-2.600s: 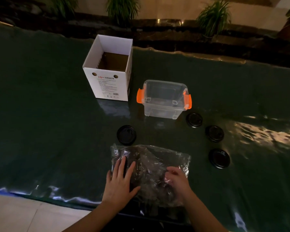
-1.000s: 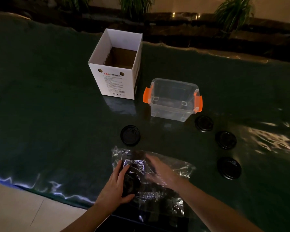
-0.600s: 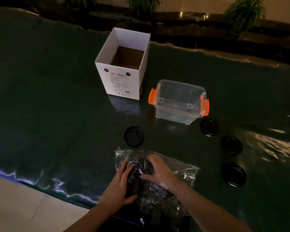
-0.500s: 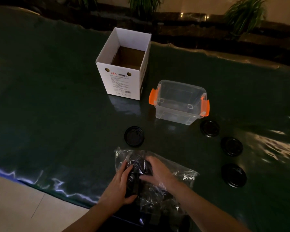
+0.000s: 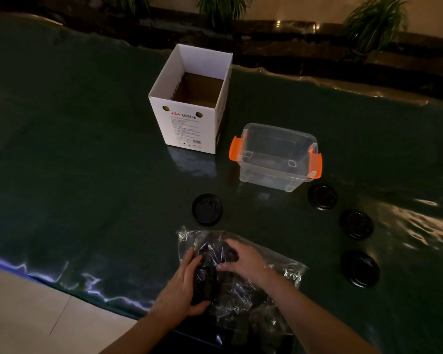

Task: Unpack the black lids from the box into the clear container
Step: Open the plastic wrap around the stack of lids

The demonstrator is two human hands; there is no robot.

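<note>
Black lids [image 5: 205,277] — dim, bagged — blurred under both hands.

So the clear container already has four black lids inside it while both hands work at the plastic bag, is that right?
Not quite: the head view shows the clear container empty; the four black lids lie loose on the table. Both the left hand and right hand do work at the plastic bag.
</note>
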